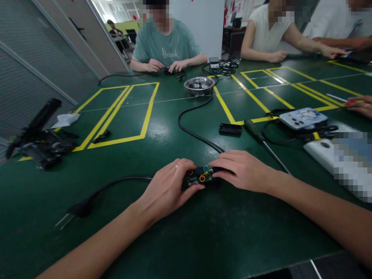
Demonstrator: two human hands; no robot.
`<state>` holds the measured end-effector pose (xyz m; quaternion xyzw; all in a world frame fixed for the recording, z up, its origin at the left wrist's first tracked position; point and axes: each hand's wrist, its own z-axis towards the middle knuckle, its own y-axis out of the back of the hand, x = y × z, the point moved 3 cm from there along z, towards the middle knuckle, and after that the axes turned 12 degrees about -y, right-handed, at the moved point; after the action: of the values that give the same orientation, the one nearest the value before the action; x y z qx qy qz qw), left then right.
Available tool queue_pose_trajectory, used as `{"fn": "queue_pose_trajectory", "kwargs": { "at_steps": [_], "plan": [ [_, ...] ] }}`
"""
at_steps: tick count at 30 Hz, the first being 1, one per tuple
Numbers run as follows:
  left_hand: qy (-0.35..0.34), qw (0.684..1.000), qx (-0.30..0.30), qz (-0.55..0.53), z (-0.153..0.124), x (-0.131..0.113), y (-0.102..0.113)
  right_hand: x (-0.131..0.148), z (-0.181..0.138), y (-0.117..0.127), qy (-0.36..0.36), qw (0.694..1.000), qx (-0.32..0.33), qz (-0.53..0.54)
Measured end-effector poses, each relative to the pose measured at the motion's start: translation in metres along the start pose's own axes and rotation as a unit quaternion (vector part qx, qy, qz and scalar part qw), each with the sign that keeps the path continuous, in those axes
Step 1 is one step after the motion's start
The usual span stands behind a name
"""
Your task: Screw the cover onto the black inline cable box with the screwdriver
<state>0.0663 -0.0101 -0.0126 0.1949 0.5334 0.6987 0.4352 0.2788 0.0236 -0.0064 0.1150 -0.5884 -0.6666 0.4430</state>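
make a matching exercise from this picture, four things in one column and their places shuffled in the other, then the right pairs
1. small green circuit board with copper-coloured coils
2. black plug with two metal prongs
3. shallow round silver metal bowl
4. long screwdriver with dark green handle

A. left of the left hand
B. right of the black rectangular plastic shell
C. between left hand and right hand
D. farthest of the four from both hands

Pairs: 1-C, 2-A, 3-D, 4-B

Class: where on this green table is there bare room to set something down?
Bare: the patch between the forearms, nearer than the circuit board; also between the left taped rectangle and the long black cable. Crowded: the right side, with screwdriver, patterned box and white device.
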Motion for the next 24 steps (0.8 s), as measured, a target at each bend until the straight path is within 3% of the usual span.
{"fn": "queue_pose_trajectory", "kwargs": {
  "at_steps": [5,10,18,24],
  "plan": [
    [0.0,0.997,0.058,-0.05,0.0004,0.0045,-0.0053,-0.0022,0.0001,-0.0036,-0.024,0.998,0.043,-0.037],
    [0.011,0.997,0.055,-0.058,-0.0012,0.0064,-0.005,-0.0007,-0.0012,-0.0002,-0.038,0.996,0.065,-0.04],
    [0.031,0.995,0.086,-0.043,0.0009,0.0089,-0.0007,0.0026,-0.0001,0.0009,-0.084,0.994,0.045,-0.05],
    [0.011,0.994,0.103,-0.034,-0.0013,0.0093,0.0017,0.0021,-0.0005,0.0034,-0.093,0.99,0.104,-0.036]
  ]
}}
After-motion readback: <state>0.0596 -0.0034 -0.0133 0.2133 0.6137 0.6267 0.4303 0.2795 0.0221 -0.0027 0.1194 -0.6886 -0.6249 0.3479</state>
